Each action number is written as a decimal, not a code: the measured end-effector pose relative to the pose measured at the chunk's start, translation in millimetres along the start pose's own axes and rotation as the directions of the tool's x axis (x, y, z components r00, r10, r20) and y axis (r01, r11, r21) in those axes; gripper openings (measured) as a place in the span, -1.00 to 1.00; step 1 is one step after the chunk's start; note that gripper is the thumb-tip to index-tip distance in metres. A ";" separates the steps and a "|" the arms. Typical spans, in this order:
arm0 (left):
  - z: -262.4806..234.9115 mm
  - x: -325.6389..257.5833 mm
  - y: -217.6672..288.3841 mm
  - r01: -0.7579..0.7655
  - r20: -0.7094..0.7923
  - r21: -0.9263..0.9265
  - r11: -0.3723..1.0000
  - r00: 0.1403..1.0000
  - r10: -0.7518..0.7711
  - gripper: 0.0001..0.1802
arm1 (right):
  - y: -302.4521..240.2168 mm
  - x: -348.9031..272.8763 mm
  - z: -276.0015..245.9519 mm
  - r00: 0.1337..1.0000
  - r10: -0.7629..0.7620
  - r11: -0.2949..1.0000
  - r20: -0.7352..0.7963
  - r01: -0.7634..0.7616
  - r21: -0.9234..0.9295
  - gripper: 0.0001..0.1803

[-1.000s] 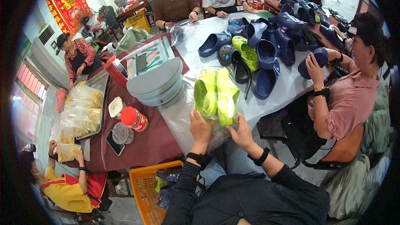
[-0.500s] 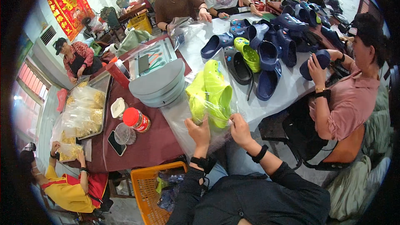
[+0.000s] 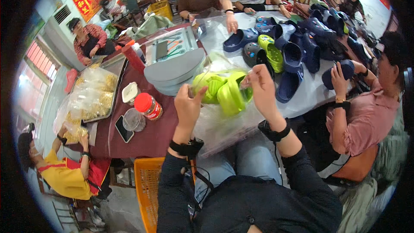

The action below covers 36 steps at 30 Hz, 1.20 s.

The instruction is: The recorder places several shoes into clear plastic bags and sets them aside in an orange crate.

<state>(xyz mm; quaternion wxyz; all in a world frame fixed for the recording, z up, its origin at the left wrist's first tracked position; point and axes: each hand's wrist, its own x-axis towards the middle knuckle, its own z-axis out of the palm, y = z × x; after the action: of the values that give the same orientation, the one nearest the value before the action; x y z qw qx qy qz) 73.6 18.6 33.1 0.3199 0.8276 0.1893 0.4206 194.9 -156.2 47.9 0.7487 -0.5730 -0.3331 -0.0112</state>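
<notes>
A pair of lime-green clogs (image 3: 230, 98) lies in a clear plastic bag (image 3: 211, 126) at the table edge in front of me. At the bag's left side, my left hand (image 3: 188, 105) is closed on the film, thumb toward the clogs. My right hand (image 3: 262, 87) is raised at the right side, fingertips pinching the film beside the right clog. The bag is thin, and its exact edges are hard to make out. Just beyond, a dark grey clog (image 3: 254, 55) and another green clog (image 3: 272, 54) lie on the white cover.
Navy clogs (image 3: 291, 82) pile up to the right. A grey rounded case (image 3: 174, 71), a red-lidded jar (image 3: 148, 106), a clear tub (image 3: 134, 120) and a phone (image 3: 124, 129) stand left. An orange basket (image 3: 146, 185) sits below. Co-workers sit around the table.
Both hands have risen and spread apart, with the bag's film in them. The green clogs have tipped from upright to lying more across. My view has shifted slightly.
</notes>
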 end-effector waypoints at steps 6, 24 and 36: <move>-118.9 24.7 18.3 -0.231 -0.095 0.224 0.947 0.962 0.257 -0.74 | -44.4 -4.4 30.6 0.960 0.159 0.930 0.231 -0.224 0.293 -0.94; -368.8 -163.1 -45.7 0.215 -0.142 0.973 0.089 0.851 -0.505 -0.70 | -15.4 -88.2 116.4 0.444 0.213 0.909 0.871 -0.418 -0.009 -0.86; -425.5 -266.2 -107.2 0.416 -0.427 0.898 -0.144 0.742 -0.516 -0.70 | 7.3 -81.5 75.9 0.545 0.341 0.902 0.766 -0.418 -0.104 -0.86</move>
<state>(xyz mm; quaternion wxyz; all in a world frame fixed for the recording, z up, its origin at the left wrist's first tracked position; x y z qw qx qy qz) -431.8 98.7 -5.9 -0.1857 0.7020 0.6876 0.0032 97.5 -117.7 9.2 0.5441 -0.5458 -0.4871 0.4108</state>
